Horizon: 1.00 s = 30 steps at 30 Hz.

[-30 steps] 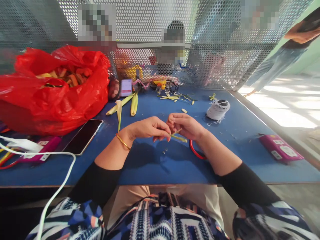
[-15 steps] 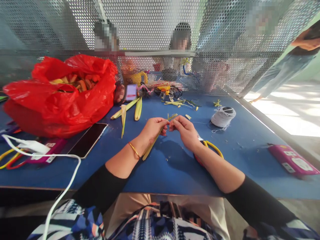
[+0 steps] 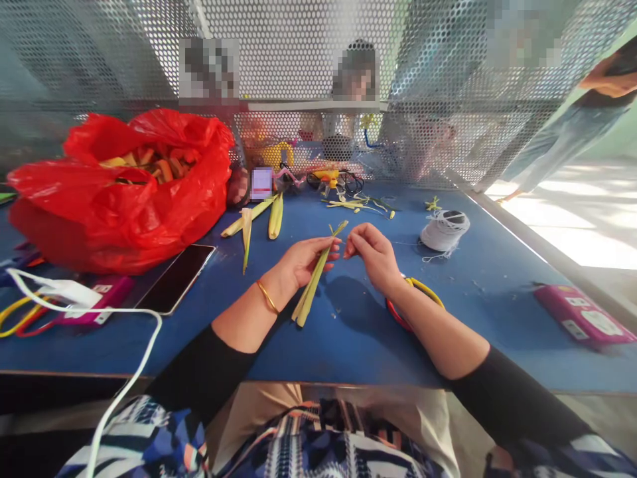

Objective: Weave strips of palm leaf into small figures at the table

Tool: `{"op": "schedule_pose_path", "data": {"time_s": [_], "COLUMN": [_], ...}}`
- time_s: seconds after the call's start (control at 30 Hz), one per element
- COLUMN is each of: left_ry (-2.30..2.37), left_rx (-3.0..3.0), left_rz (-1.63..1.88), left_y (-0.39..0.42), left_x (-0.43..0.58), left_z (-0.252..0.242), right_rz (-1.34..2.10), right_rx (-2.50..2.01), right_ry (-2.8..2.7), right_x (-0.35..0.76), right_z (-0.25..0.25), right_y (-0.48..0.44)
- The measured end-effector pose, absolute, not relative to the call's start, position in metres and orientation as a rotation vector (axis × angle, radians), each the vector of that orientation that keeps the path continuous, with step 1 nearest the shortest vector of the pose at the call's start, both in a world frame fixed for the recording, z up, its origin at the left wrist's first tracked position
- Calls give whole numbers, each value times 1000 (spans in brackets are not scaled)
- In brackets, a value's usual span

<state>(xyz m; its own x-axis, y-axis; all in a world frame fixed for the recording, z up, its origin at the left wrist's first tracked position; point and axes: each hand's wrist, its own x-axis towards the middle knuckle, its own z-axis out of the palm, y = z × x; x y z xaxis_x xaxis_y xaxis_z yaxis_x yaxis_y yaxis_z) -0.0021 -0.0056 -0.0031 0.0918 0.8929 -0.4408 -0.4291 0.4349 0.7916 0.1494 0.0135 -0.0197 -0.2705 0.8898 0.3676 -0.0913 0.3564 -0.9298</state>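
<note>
My left hand (image 3: 302,261) is closed on a bundle of pale green husk strips (image 3: 312,289), pinched near its narrow top. The wide ends of the bundle hang down toward the table's front edge. Just right of it, my right hand (image 3: 372,257) is held in a pinch around white thread (image 3: 405,243), which runs from behind that hand to a spool of white thread (image 3: 444,234); the piece between my fingertips is too fine to see clearly. Scissors with yellow and red handles (image 3: 425,290) lie partly hidden under my right forearm.
A red plastic bag (image 3: 119,229) of husk pieces fills the left side, beside a phone (image 3: 176,279). Loose husks (image 3: 275,217) and trimmings (image 3: 348,204) lie farther back. Purple power strips (image 3: 582,312) sit at both sides; a white cable (image 3: 149,345) crosses the left. A perforated metal screen (image 3: 298,53) stands behind.
My hands have moved slightly apart. The husk bundle has turned in my left hand, showing more of its wide, spread lower end. My right hand has drawn a little to the right.
</note>
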Motion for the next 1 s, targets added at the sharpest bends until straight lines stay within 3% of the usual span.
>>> {"op": "schedule_pose_path", "data": {"time_s": [0.3,0.47,0.63,0.87,1.0], "left_ry": [971,981,994,1078,1070], "left_rx": [413,379,344,344,381], "left_rz": [1032,1038,1037,1145,1150], "left_y": [-1,-4,-5,-7,-9], "left_x": [2,7,12,11,14], "left_z": [-5,-5,-6,-7,-7], "right_rz": [656,555,692,1339,1322], "right_rx": [-1047,-1125,-1130,-966,-997], "right_ry": [-1926,-1920,-1847,-1549,-1488], "right_x": [146,142,142,149,151], "right_z": [-26,-29,-33,-21,-21], "right_y": [8,4,9,17,19]}}
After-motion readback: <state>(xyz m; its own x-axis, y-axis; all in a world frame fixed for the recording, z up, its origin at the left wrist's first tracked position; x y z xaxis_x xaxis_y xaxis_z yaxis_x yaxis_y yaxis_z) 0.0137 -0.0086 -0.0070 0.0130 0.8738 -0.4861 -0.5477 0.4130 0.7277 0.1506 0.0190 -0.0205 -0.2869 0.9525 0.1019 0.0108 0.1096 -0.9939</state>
